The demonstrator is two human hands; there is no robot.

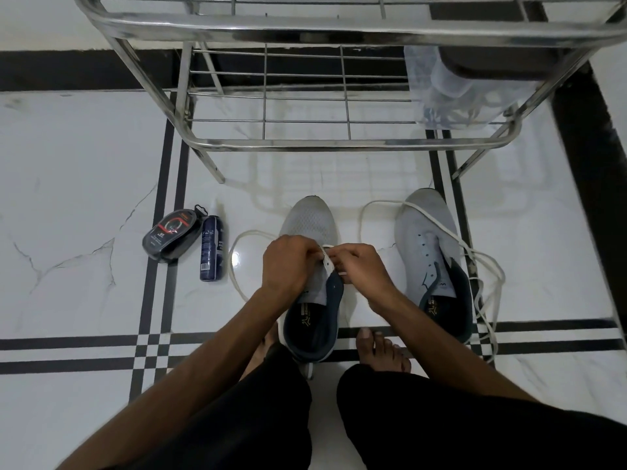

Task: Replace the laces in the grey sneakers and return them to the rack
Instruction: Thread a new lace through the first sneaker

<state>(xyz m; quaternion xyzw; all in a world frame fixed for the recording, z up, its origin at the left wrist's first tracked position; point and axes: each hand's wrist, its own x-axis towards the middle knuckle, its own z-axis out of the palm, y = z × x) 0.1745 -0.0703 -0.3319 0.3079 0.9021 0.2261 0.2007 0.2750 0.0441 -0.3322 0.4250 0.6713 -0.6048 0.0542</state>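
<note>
the likeliest slip, as i judge it, is a skipped or crossed eyelet: both hands crowd the throat of the near sneaker [310,262] and hide the holes, so the white lace [237,262] could go through the wrong one or twist flat-side under. its free loop trails on the floor beside the sneaker, toward the spray can [211,247], and a sharp tug could pull the end back out. the left hand [288,262] has its fingers curled, pinching the eyelet edge and lace; the right hand [359,266] pinches the lace just across from it, fingertips nearly touching.

the near sneaker is pale grey mesh with a dark navy lining, toe pointing at the rack [339,142], which stands just beyond it. the second sneaker [431,252] sits beside it, eyelets bare, a loose lace [481,266] draped over it and onto the floor.
</note>
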